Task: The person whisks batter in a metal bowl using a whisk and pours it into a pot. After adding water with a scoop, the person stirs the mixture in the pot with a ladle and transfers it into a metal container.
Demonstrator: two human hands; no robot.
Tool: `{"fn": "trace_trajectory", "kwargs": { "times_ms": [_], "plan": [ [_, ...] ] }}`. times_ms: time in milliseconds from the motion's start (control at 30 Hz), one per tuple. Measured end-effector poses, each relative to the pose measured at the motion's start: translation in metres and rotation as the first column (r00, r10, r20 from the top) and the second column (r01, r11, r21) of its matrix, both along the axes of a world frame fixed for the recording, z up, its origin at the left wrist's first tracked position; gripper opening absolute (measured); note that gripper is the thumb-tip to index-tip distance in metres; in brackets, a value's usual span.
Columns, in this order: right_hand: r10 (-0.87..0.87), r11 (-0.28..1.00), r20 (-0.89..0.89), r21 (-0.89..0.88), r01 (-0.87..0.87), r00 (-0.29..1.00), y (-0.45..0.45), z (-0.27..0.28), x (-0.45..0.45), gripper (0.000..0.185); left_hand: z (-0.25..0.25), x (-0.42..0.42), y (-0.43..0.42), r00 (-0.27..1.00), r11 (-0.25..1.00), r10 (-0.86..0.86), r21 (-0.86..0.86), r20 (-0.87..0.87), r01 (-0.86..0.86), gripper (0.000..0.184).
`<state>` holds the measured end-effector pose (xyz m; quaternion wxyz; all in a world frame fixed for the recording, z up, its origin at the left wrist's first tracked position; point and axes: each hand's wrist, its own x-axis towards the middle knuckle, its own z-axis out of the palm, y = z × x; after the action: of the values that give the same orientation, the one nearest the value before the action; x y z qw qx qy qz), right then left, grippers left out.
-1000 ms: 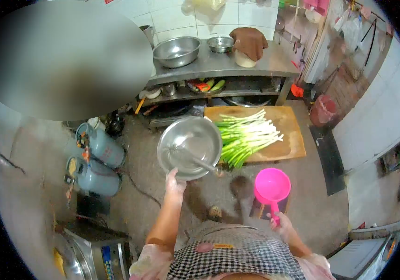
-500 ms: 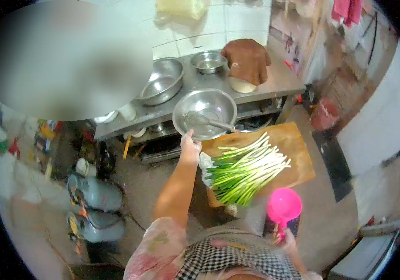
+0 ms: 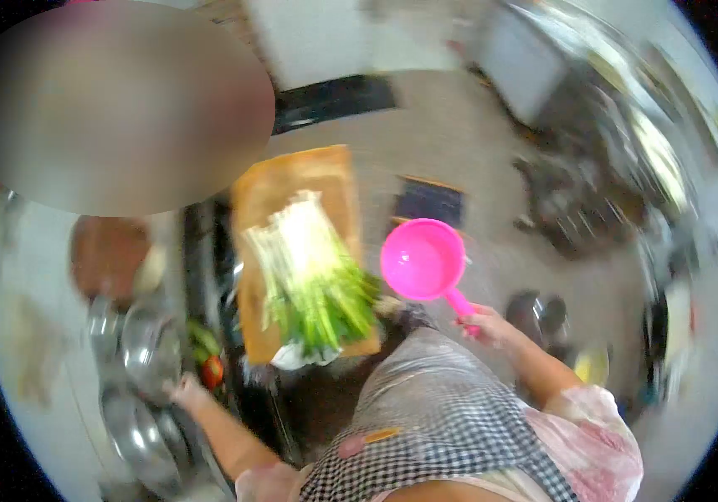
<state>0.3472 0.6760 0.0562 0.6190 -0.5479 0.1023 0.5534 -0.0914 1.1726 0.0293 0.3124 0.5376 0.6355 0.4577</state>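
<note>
Right of the rectangular wooden board [image 3: 335,171], the right hand [image 3: 483,325] grips a pink plastic dipper [image 3: 423,259]. Left of it, the left hand [image 3: 184,389] touches a round metal bowl [image 3: 150,345], grip too blurred to tell

No readable text or labels.

Head view — from above the apron [image 3: 447,410], facing down across the floor [image 3: 480,134]

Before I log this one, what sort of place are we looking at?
Most likely a kitchen, perhaps a commercial one: long green-and-white scallions lie on a rectangular wooden board, round shiny steel bowls stand at the picture's left, and the right hand holds a bright pink plastic dipper.
</note>
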Motion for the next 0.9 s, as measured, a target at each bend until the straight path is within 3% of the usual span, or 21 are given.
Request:
{"fn": "trace_trajectory", "kwargs": {
  "times_ms": [33,67,100,133,167,200,233,300,333,367,467,500,533,567,600,700,733,767,800,833,900],
  "plan": [
    [-0.115,0.993,-0.036,-0.034,0.114,0.993,-0.019,0.009,-0.021,0.036,-0.025,-0.029,0.023,0.989,0.988,-0.075,0.121,-0.13,0.091,0.033],
    [-0.227,0.973,-0.074,-0.064,0.222,0.971,-0.04,0.01,-0.044,0.035,-0.008,-0.008,0.015,0.817,0.969,0.168,0.243,-0.551,-0.035,0.031],
    [-0.309,0.951,-0.105,-0.055,0.305,0.945,-0.066,0.003,-0.07,0.035,-0.012,-0.006,0.025,0.994,0.996,0.0,0.083,-0.108,0.009,0.038],
    [-0.375,0.927,-0.139,-0.038,0.374,0.916,-0.09,-0.007,-0.092,0.035,-0.016,-0.006,0.034,0.751,1.0,-0.003,0.01,0.661,-0.004,0.048],
    [-0.459,0.887,-0.189,-0.031,0.462,0.868,-0.111,-0.011,-0.112,0.033,0.006,0.017,0.02,0.331,0.986,0.163,-0.141,0.929,-0.088,0.059],
    [-0.535,0.837,-0.238,-0.02,0.547,0.81,-0.131,-0.01,-0.133,0.031,0.015,0.052,-0.009,0.341,0.904,0.394,-0.292,0.854,-0.313,0.063],
    [-0.591,0.789,-0.276,-0.001,0.615,0.758,-0.136,-0.008,-0.162,0.03,0.002,0.052,-0.036,0.936,0.982,0.159,0.045,0.315,-0.182,0.05],
    [-0.705,0.685,-0.294,-0.045,0.727,0.646,-0.173,-0.004,-0.198,0.027,0.008,0.101,-0.101,0.626,0.935,0.263,-0.354,0.734,0.023,0.039],
    [-0.746,0.636,-0.303,-0.063,0.769,0.593,-0.185,-0.006,-0.219,0.025,-0.069,0.069,-0.056,0.566,0.825,0.184,-0.44,0.804,0.356,0.039],
    [-0.782,0.59,-0.298,-0.07,0.804,0.548,-0.196,-0.015,-0.243,0.026,-0.109,0.087,-0.074,0.687,0.773,-0.007,-0.432,0.726,0.465,0.036],
    [-0.871,0.449,-0.271,-0.1,0.888,0.409,-0.224,-0.022,-0.295,0.026,-0.158,0.152,-0.126,0.538,0.182,-0.142,-0.512,0.831,0.839,0.04],
    [-0.897,0.393,-0.267,-0.117,0.912,0.352,-0.231,-0.009,-0.308,0.025,-0.105,0.187,-0.206,0.674,0.258,-0.185,-0.626,0.715,0.736,0.037],
    [-0.917,0.342,-0.264,-0.131,0.93,0.3,-0.24,-0.004,-0.322,0.024,-0.02,0.231,-0.311,0.792,0.327,-0.209,-0.722,0.573,0.609,0.036],
    [-0.909,0.327,-0.295,-0.066,0.943,0.295,-0.248,-0.002,-0.338,0.023,-0.064,0.243,-0.298,0.656,0.048,-0.262,-0.669,0.708,0.741,0.038],
    [-0.898,0.314,-0.326,0.001,0.949,0.297,-0.264,-0.002,-0.355,0.023,-0.061,0.259,-0.342,0.725,0.15,-0.389,-0.737,0.569,0.659,0.041],
    [-0.913,0.226,-0.336,0.057,0.973,0.231,-0.309,-0.009,-0.383,0.021,-0.049,0.281,-0.463,0.456,-0.205,-0.534,-0.632,0.712,0.747,0.023],
    [-0.929,0.184,-0.319,0.041,0.982,0.187,-0.317,-0.006,-0.387,0.02,-0.038,0.284,-0.5,0.45,-0.293,-0.58,-0.689,0.68,0.663,0.021],
    [-0.932,0.192,-0.302,0.051,0.98,0.198,-0.332,-0.009,-0.389,0.02,-0.038,0.278,-0.537,0.318,-0.47,-0.601,-0.646,0.734,0.602,0.022],
    [-0.935,0.203,-0.284,0.061,0.977,0.212,-0.346,-0.012,-0.389,0.02,-0.039,0.27,-0.576,0.274,-0.565,-0.621,-0.662,0.734,0.492,0.024],
    [-0.938,0.219,-0.259,0.072,0.973,0.23,-0.358,-0.013,-0.385,0.02,-0.038,0.261,-0.613,0.23,-0.646,-0.631,-0.666,0.741,0.373,0.027],
    [-0.951,0.245,-0.165,0.104,0.964,0.26,-0.382,-0.012,-0.37,0.022,0.001,0.237,-0.688,0.001,-0.748,-0.646,-0.633,0.763,0.2,0.031]
  ]
}}
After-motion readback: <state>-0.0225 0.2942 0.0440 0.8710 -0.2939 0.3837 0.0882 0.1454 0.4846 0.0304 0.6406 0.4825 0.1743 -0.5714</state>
